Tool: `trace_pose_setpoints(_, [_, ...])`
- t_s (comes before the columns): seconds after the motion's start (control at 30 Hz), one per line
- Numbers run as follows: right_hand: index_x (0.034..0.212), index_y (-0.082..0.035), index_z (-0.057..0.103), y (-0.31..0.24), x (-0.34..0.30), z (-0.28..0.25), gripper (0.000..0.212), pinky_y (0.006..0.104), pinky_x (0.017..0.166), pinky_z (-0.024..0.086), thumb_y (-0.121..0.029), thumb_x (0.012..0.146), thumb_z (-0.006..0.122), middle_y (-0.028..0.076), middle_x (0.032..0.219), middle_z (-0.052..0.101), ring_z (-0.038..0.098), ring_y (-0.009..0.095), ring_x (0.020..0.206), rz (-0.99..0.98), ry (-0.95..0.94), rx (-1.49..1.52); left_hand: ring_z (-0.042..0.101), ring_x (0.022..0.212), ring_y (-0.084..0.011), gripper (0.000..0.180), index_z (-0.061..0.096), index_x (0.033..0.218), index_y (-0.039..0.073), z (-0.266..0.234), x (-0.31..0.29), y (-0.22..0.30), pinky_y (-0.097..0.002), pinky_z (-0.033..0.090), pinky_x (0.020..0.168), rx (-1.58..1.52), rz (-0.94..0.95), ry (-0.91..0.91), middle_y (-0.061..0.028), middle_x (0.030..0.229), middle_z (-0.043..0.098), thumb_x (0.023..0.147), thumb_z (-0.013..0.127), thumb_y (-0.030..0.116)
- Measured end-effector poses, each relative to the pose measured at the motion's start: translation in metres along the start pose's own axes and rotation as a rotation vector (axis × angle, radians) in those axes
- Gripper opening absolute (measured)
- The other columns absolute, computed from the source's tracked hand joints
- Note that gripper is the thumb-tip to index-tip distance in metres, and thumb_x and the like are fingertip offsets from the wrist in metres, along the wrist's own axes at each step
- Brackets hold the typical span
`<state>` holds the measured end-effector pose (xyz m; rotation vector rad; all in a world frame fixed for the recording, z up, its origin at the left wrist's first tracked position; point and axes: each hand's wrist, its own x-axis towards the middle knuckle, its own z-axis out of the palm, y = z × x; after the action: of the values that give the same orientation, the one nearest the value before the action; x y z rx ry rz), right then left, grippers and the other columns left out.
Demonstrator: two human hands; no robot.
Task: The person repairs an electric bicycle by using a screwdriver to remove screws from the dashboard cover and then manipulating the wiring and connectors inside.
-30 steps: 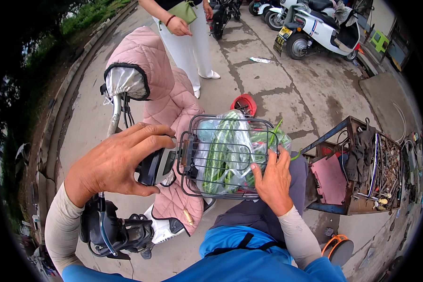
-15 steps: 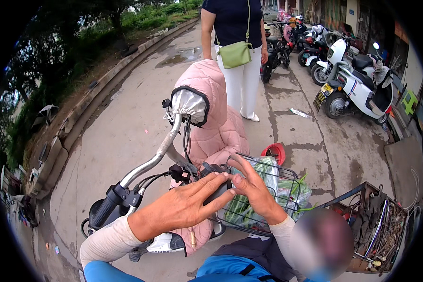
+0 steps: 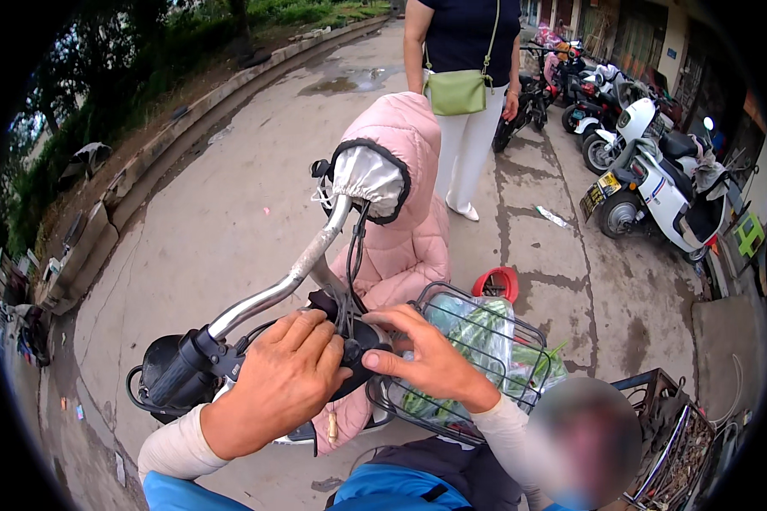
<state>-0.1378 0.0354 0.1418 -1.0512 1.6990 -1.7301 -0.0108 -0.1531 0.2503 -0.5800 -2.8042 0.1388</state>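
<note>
Against the black housing, both hands rest.

Lettering on yellow plate, white scooter: unreadable.

Near the middle, the left hand and right hand meet around a black unit beside the silver handlebar. To the right, a wire basket holds bagged green vegetables; farther off stands a person.
</note>
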Motion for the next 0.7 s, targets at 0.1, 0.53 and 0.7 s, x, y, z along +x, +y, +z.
trace_pose_setpoints(0.1, [0.141,0.004,0.057,0.000,-0.002,0.005,0.075,0.0406,0.112,0.044,-0.045,0.091,0.083,0.020,0.139,0.053,0.056,0.033,0.132,-0.024,0.041,-0.146,0.065,0.117,-0.0358,0.045,0.066,0.111,-0.006,0.000,-0.009,0.009,-0.0458,0.053,0.101,0.028,0.021,-0.004,-0.0207,0.113,0.068,0.078,0.081,0.021])
trace_pose_setpoints(0.53, [0.144,0.002,0.055,0.014,-0.012,0.009,0.069,0.0345,0.111,0.042,-0.027,0.088,0.084,0.013,0.135,0.052,0.051,0.023,0.132,-0.022,0.126,-0.058,0.059,0.133,-0.0440,0.037,0.066,0.129,-0.002,0.023,-0.049,0.062,-0.0497,0.046,0.112,-0.750,-0.315,0.128,-0.0260,0.145,0.059,0.092,0.070,0.001])
trace_pose_setpoints(0.7, [0.134,-0.001,0.064,0.002,-0.015,-0.015,0.053,0.0336,0.108,0.042,-0.024,0.088,0.078,0.014,0.126,0.058,0.057,0.025,0.122,0.062,0.082,0.095,0.064,0.123,-0.0395,0.026,0.068,0.120,-0.003,0.050,-0.041,0.063,-0.0445,0.048,0.108,-0.814,-0.472,0.464,-0.0239,0.138,0.064,0.095,0.067,0.003])
